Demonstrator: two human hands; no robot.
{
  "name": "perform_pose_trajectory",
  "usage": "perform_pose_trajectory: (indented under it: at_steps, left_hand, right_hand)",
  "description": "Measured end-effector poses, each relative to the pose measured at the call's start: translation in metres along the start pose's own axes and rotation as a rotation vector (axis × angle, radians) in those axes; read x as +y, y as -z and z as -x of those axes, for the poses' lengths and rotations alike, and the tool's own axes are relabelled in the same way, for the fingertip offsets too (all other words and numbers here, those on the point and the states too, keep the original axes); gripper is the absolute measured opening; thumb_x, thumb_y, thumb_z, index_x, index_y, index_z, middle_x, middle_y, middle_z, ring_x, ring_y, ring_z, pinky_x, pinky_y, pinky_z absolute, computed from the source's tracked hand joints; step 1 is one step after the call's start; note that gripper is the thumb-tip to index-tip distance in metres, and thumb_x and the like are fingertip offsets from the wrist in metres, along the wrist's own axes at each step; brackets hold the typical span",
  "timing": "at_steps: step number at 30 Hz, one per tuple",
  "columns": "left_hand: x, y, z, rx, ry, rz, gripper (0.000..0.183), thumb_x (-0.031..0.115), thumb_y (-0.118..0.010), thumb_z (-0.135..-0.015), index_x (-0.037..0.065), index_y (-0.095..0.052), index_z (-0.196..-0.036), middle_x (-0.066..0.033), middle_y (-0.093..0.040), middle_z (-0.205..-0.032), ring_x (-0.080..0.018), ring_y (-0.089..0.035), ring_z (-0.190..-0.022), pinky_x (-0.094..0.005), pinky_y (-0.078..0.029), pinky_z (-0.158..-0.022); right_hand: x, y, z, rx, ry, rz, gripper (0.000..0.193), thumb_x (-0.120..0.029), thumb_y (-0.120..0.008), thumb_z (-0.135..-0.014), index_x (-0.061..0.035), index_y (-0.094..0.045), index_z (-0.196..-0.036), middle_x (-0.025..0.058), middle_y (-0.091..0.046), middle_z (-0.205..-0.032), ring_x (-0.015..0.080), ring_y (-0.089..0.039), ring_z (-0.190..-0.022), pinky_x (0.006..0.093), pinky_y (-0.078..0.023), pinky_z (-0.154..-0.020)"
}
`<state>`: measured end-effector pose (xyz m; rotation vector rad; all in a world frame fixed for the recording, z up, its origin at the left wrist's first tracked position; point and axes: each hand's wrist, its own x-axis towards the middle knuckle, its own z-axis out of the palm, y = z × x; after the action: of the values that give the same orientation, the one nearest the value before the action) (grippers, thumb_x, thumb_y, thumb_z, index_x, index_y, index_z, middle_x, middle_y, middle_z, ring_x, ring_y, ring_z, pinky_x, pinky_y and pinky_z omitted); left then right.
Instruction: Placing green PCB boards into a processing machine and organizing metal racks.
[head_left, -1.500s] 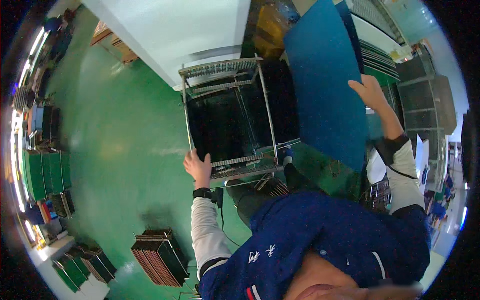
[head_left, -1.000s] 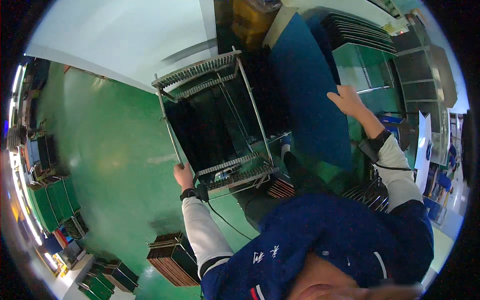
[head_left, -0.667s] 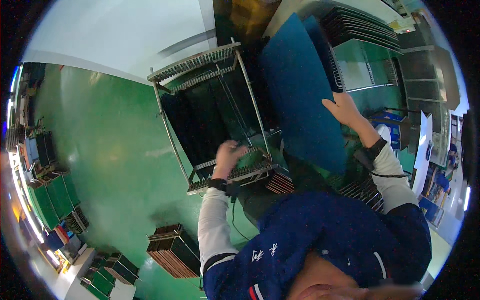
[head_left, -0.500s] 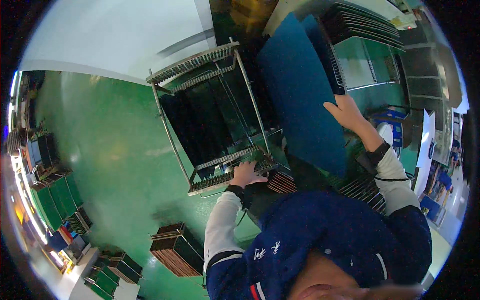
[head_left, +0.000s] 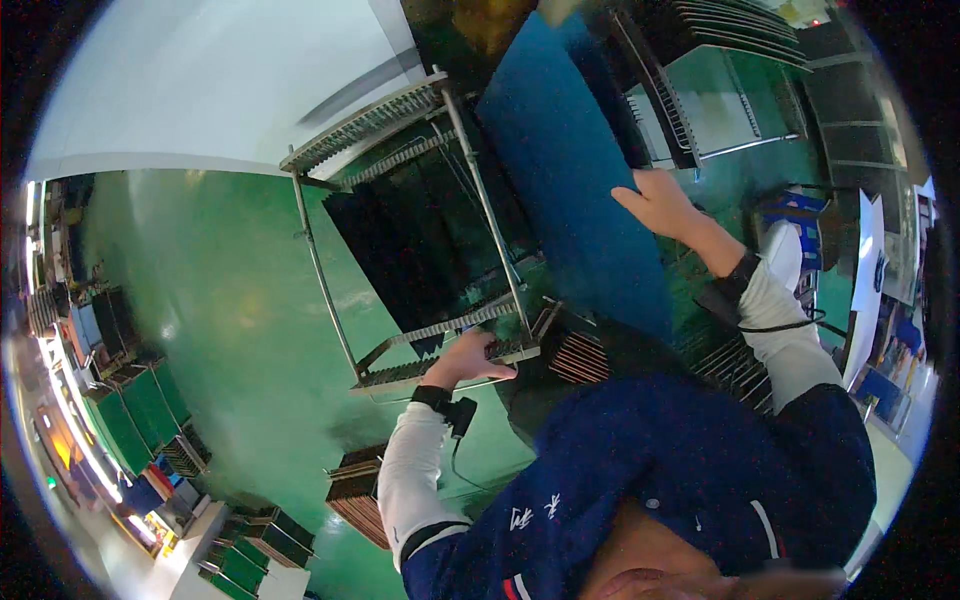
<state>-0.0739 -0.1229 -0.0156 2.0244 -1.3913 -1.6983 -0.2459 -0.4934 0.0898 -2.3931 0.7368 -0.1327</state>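
Observation:
My right hand (head_left: 662, 203) grips the right edge of a large blue panel (head_left: 575, 170) that stands tilted, leaning up and away from me. My left hand (head_left: 472, 357) rests on the near toothed rail of a metal slotted rack (head_left: 400, 270), fingers curled over the rail. Several dark panels (head_left: 400, 250) stand upright in the rack's slots. The blue panel sits just to the right of the rack. Both wrists carry dark bands with a cable.
A stack of brown-edged boards (head_left: 358, 490) lies on the green floor (head_left: 230, 330) at my lower left, another stack (head_left: 580, 355) by the rack's near corner. Green bins (head_left: 140, 410) line the left. A second rack of dark panels (head_left: 740, 40) stands at the upper right.
My left hand moved right along the rack's near rail and settled there. The blue panel stayed in my right hand and swung closer to the rack.

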Motion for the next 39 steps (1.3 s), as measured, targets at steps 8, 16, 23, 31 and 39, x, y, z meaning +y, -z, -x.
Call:
perform_pose_trajectory:
  at_steps: [8,16,23,31,39]
  left_hand:
    - [0.036,0.038,0.02,0.003,0.051,0.143,0.083,0.044,-0.08,-0.055,-0.005,-0.055,-0.116,-0.0204,-0.06,-0.11,-0.0297,-0.059,-0.102,-0.0349,-0.044,-0.089]
    - [0.033,0.043,0.017,-0.016,0.009,0.203,0.089,0.041,-0.085,-0.053,-0.003,-0.051,-0.122,-0.0174,-0.056,-0.12,-0.0277,-0.053,-0.112,-0.0341,-0.039,-0.096]
    - [0.031,0.048,0.01,0.05,-0.151,0.391,0.075,0.033,-0.085,-0.055,-0.003,-0.055,-0.115,-0.0142,-0.059,-0.104,-0.0248,-0.058,-0.097,-0.0328,-0.044,-0.086]
    - [0.019,0.037,0.003,0.041,-0.157,0.389,0.082,0.034,-0.086,-0.057,-0.005,-0.05,-0.119,-0.0138,-0.054,-0.113,-0.0235,-0.053,-0.105,-0.0326,-0.04,-0.092]
    - [0.023,0.047,0.005,0.122,-0.277,0.284,0.079,0.041,-0.082,-0.056,-0.003,-0.053,-0.116,-0.0171,-0.057,-0.105,-0.0317,-0.056,-0.098,-0.0356,-0.044,-0.085]
  right_hand:
    - [0.014,-0.068,-0.009,0.0,-0.012,-0.02,0.04,-0.033,-0.058,-0.079,0.0027,-0.053,-0.063,0.0253,-0.055,-0.065,0.0442,-0.055,-0.066,0.0515,-0.042,-0.061]
    - [-0.024,-0.103,-0.01,-0.045,-0.06,-0.032,0.032,-0.028,-0.054,-0.081,0.0018,-0.057,-0.069,0.0229,-0.06,-0.072,0.0415,-0.059,-0.07,0.0507,-0.047,-0.067]
    - [-0.014,-0.184,-0.055,-0.114,-0.063,-0.01,0.032,-0.027,-0.051,-0.082,0.0022,-0.058,-0.072,0.0224,-0.06,-0.071,0.0412,-0.059,-0.072,0.0514,-0.047,-0.067]
    - [-0.007,-0.267,-0.088,-0.18,0.058,0.052,0.027,-0.023,-0.05,-0.083,0.0016,-0.058,-0.077,0.0225,-0.06,-0.071,0.0411,-0.059,-0.071,0.0518,-0.046,-0.066]
    - [-0.005,-0.31,-0.071,-0.182,-0.084,0.014,0.026,-0.023,-0.048,-0.084,-0.0012,-0.06,-0.074,0.0195,-0.062,-0.07,0.0384,-0.061,-0.069,0.0486,-0.049,-0.061]
